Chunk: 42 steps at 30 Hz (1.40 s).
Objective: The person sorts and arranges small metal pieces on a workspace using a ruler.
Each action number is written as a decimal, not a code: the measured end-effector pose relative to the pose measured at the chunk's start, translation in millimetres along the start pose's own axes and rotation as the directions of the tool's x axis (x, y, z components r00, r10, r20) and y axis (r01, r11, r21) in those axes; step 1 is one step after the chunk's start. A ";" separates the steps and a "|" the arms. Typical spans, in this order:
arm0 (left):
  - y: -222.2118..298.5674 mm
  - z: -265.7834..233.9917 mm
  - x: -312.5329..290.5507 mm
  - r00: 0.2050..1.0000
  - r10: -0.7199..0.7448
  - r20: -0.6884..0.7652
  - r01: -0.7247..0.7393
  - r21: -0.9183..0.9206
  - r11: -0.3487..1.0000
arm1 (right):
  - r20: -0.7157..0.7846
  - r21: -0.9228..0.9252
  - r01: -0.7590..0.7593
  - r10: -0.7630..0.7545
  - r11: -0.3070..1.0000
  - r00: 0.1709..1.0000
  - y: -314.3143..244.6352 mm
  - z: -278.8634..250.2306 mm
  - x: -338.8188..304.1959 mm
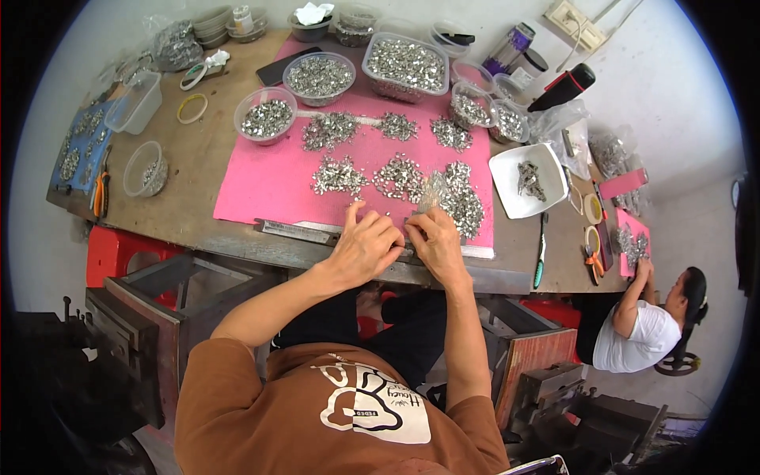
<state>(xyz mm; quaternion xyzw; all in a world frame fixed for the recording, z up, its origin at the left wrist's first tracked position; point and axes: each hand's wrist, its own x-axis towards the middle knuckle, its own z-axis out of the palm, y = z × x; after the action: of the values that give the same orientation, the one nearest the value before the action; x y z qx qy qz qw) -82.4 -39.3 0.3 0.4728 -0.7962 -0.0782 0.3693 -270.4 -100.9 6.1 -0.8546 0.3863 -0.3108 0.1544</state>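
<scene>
Small workshop; worn workbench (198, 158); tubs of metal parts (405, 65); pliers (100, 194)

On the pink mat (261, 186) lie about seven loose heaps of small silver metal parts (400, 176). Three clear round bowls (265, 115) and one clear rectangular tub (405, 65) of the same parts stand along its far edge. One white square dish (507, 170) sits to the right, and two people are in view.

Silvery metal pieces (400, 178) on pink mat (269, 186); white tray (507, 170).
</scene>
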 end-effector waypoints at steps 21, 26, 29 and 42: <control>-47.3 -7.6 22.1 0.996 -0.076 0.041 0.075 0.042 0.996 | -0.109 0.068 0.011 -0.004 0.998 0.994 -30.9 -7.7 -28.9; -49.0 -7.7 20.2 0.996 -0.080 0.039 0.079 0.038 0.996 | -0.120 0.102 -0.007 0.019 0.995 0.993 -30.5 -3.9 -28.7; -47.4 -8.6 20.5 0.995 -0.082 0.051 0.080 0.037 0.996 | -0.110 0.118 -0.025 0.038 0.993 0.993 -29.5 -4.9 -29.4; 2.3 6.4 4.3 1.000 0.001 -0.022 -0.002 -0.042 0.999 | -0.204 0.323 -0.198 0.272 0.926 0.940 -25.2 5.5 -41.4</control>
<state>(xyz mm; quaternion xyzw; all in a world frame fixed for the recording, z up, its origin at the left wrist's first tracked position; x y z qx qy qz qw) -89.5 -42.9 -0.9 0.4654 -0.7905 -0.0893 0.3880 -273.7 -52.9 -2.4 -0.7236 0.4513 -0.4477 0.2687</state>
